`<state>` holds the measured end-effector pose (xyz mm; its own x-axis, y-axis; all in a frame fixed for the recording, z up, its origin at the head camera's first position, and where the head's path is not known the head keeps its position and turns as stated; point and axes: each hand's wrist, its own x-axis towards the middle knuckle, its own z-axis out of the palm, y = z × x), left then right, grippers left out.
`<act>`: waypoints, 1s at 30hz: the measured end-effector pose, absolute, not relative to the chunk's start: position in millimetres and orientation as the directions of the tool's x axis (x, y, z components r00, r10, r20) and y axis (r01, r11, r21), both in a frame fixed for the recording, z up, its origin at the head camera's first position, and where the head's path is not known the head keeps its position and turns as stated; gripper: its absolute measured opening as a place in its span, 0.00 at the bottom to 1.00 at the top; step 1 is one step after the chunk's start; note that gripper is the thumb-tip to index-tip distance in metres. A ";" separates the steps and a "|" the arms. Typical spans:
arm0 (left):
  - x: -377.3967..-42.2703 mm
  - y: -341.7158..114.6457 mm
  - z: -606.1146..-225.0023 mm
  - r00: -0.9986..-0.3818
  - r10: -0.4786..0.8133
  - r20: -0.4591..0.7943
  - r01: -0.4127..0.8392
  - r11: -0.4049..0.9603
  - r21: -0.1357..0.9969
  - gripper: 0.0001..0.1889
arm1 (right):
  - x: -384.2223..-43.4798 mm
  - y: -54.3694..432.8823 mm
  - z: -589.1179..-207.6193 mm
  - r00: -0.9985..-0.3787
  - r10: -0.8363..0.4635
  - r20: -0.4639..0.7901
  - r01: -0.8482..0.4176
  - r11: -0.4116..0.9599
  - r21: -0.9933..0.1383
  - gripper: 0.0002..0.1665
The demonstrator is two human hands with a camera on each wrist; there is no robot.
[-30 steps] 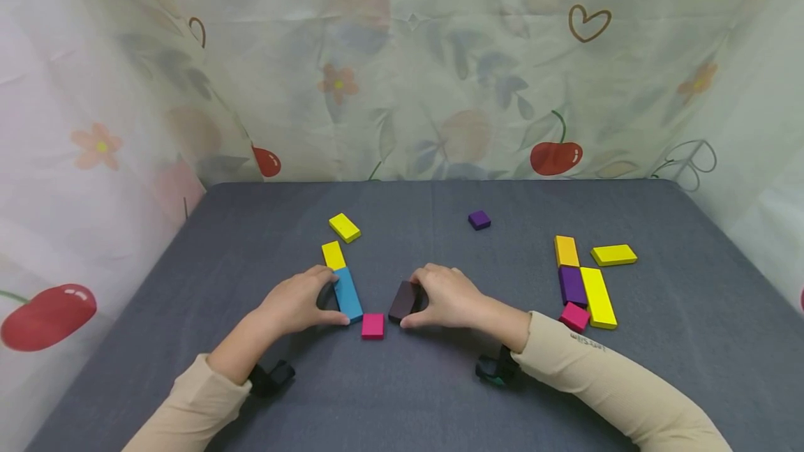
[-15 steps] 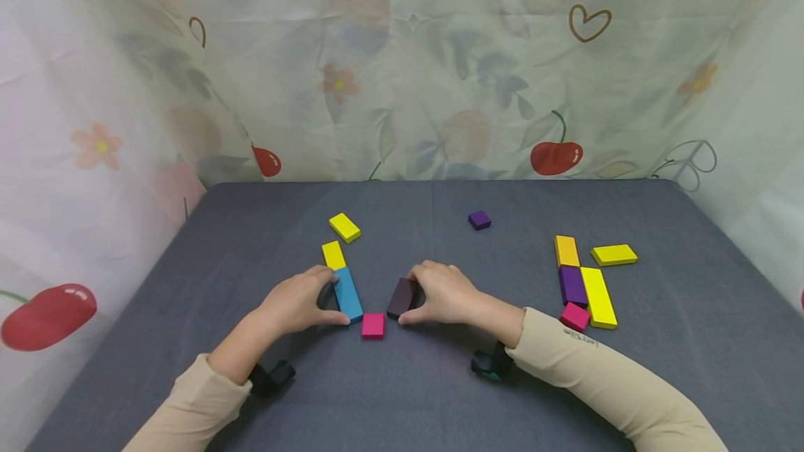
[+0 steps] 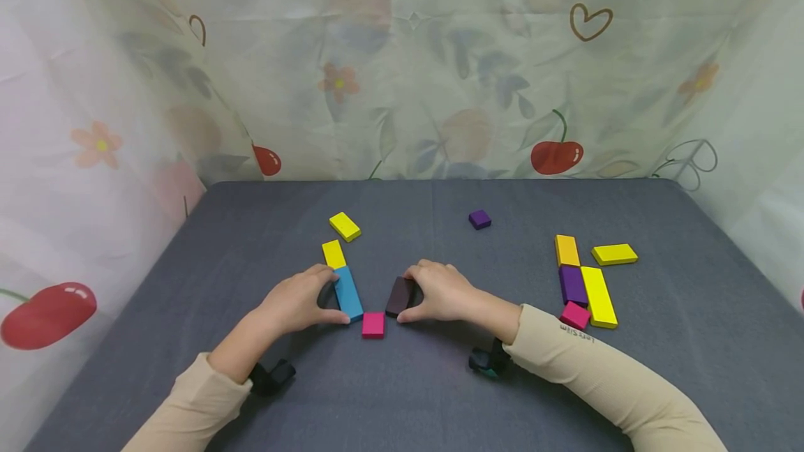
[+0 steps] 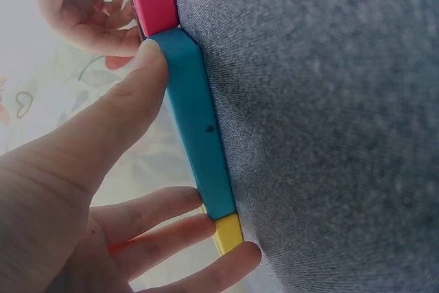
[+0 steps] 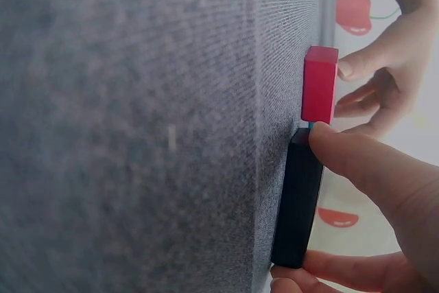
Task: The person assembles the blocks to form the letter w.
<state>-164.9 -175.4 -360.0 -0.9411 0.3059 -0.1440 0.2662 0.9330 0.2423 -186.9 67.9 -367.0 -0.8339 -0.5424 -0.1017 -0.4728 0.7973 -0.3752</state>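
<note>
My left hand (image 3: 296, 303) holds a long blue block (image 3: 350, 296) along its left side, thumb at the near end and fingers by the far end. A yellow block (image 3: 333, 254) touches the blue block's far end, and a pink block (image 3: 373, 326) lies at its near end. With thumb and fingers at its two ends, my right hand (image 3: 444, 291) pinches a black block (image 3: 398, 296). That block lies slightly tilted on the table, close to the pink block's far right corner. In the right wrist view, the black block (image 5: 298, 197) sits right beside the pink block.
Beyond the left row lies a loose yellow block (image 3: 345, 227); a small purple block (image 3: 480, 220) is at back centre. On the right an orange block (image 3: 567, 251), a purple block (image 3: 572, 285), a long yellow block (image 3: 599, 297) and a pink block (image 3: 574, 315) form a group, with another yellow block (image 3: 614, 254) nearby.
My right hand has shifted the black block slightly left and away from me, closer to the pink block's corner. The left hand and the blue block stay in place.
</note>
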 end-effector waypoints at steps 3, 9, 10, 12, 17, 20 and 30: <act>-164.8 -175.3 -359.7 -0.941 0.307 -0.141 0.268 0.932 0.242 0.41 | -186.7 67.8 -366.8 -0.829 -0.551 -0.098 -0.481 0.791 -0.380 0.38; -164.3 -175.4 -359.2 -0.940 0.310 -0.141 0.271 0.932 0.242 0.41 | -187.1 67.3 -367.5 -0.825 -0.556 -0.101 -0.485 0.788 -0.379 0.38; -164.2 -175.4 -359.2 -0.940 0.311 -0.142 0.272 0.932 0.241 0.41 | -187.2 67.2 -367.6 -0.825 -0.556 -0.101 -0.485 0.789 -0.378 0.38; -164.2 -175.5 -359.1 -0.940 0.310 -0.144 0.270 0.932 0.242 0.41 | -187.2 67.1 -367.7 -0.825 -0.556 -0.101 -0.486 0.789 -0.376 0.39; -164.2 -175.6 -359.1 -0.940 0.309 -0.145 0.269 0.932 0.242 0.41 | -186.8 66.5 -366.7 -0.823 -0.558 -0.105 -0.487 0.790 -0.373 0.39; -164.0 -175.8 -359.2 -0.940 0.310 -0.143 0.270 0.931 0.244 0.41 | -186.7 66.1 -366.3 -0.823 -0.558 -0.108 -0.487 0.791 -0.372 0.39; -163.6 -175.5 -358.8 -0.941 0.310 -0.140 0.269 0.930 0.250 0.41 | -186.7 65.9 -366.1 -0.821 -0.560 -0.110 -0.488 0.789 -0.372 0.39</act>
